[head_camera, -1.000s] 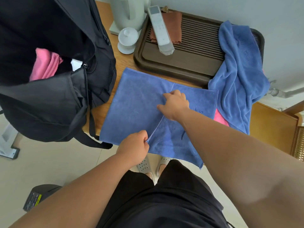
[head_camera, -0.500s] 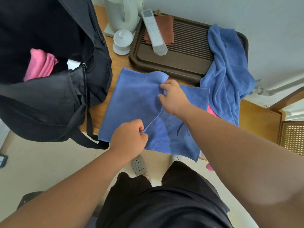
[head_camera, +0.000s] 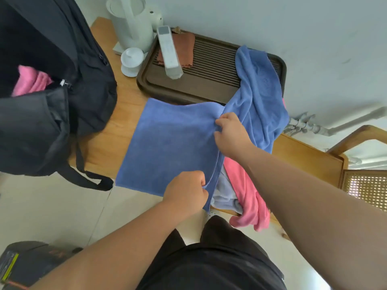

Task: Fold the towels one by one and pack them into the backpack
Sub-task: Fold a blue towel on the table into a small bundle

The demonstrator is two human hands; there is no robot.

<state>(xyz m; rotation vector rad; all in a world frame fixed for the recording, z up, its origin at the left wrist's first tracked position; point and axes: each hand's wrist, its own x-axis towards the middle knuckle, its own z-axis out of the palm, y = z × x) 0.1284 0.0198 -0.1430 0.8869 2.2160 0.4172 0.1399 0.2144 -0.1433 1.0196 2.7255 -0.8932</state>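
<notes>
A blue towel (head_camera: 171, 147) lies folded flat in the middle of the frame on a wooden table (head_camera: 109, 139), its near edge hanging over the table's front. The left hand (head_camera: 186, 193) is clenched on the towel's lower right corner, fingers curled round the doubled edge. The right hand (head_camera: 230, 137) pinches the upper right corner, lifting it slightly off the table. At the left of the frame a black backpack (head_camera: 88, 97) stands open on the table with a folded pink towel (head_camera: 31, 80) showing inside its mouth. To the right of the hands a second blue towel (head_camera: 261, 97) lies crumpled, draped across the right end of a dark slatted tea tray (head_camera: 188, 88). Below it, under the right forearm, another pink towel (head_camera: 247, 189) hangs over the table edge with a pale cloth (head_camera: 225, 191) beside it. A white kettle (head_camera: 134, 24) and a white lidded cup (head_camera: 132, 59) stand at the upper left of the tray.
</notes>
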